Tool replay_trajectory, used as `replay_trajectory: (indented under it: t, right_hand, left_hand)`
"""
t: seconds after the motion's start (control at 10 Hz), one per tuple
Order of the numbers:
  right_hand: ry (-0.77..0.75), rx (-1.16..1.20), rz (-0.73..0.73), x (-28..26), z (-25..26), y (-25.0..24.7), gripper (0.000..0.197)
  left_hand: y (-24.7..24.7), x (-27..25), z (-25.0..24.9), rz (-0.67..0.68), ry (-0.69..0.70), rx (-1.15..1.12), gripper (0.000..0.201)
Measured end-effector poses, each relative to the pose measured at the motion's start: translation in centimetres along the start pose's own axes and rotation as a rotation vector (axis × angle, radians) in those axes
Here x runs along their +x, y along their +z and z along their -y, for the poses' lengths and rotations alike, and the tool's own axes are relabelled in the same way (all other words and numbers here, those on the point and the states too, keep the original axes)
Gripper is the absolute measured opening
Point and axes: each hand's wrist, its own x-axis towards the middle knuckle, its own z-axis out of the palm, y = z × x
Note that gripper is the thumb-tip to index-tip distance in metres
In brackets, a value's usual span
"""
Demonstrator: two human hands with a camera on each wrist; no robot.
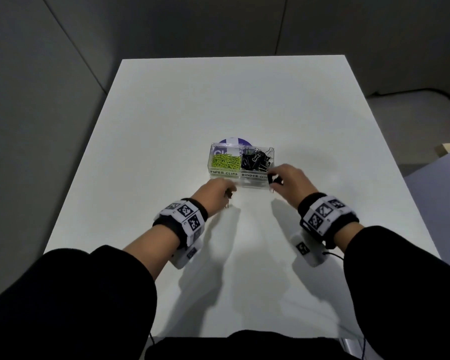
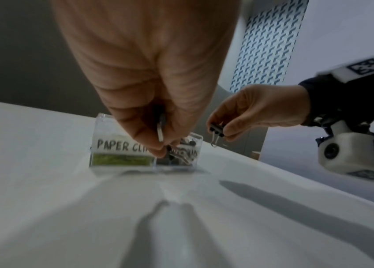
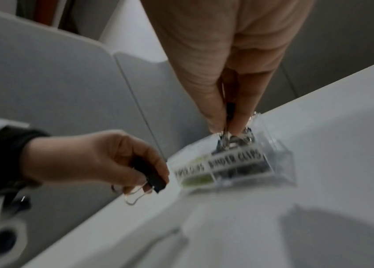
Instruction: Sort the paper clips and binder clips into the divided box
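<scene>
A clear divided box [image 1: 252, 182] stands mid-table, labelled PAPER CLIPS and BINDER CLIPS. Green paper clips [image 1: 225, 161] fill its left compartment and black binder clips [image 1: 256, 159] fill its right one. My left hand [image 1: 229, 194] hovers just in front of the box's left half and pinches a black binder clip [image 3: 151, 174] with its wire handles hanging down. My right hand [image 1: 273, 181] is at the box's front right corner, pinching another black binder clip [image 2: 216, 129] a little above the table. In the right wrist view that clip [image 3: 228, 116] sits just above the binder clip compartment.
A purple and white round object [image 1: 233, 141] lies behind the box. The white table [image 1: 244, 100] ends at a far edge, with grey partition walls beyond it. Both wrists carry marker bands and white camera units [image 1: 308, 252].
</scene>
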Motion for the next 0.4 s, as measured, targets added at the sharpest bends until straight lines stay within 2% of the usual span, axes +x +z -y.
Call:
replay_trajectory:
  t: [0.1,0.2,0.3,0.4]
  right_hand:
    - [0.085,0.029,-0.053,3.1,0.4,-1.5,0.033]
    - [0.165,0.004,-0.023,5.9,0.7,-1.9,0.032]
    - [0.227,0.021,0.002,7.5,0.6,-1.5,0.037]
    - [0.222,0.107,-0.015,8.6,0.1,-0.8,0.042]
  left_hand:
    - [-1.8,2.2,-1.0,-0.057,0.072,-0.018,0.04]
    - [-2.7,5.0,-1.9,-0.081,0.124,-0.008,0.045]
    - [-3.1,7.0,-3.2,-0.09,0.127,-0.027,0.043]
    - [-2.6,8.6,-3.9,-0.111,0.1,-0.087,0.043]
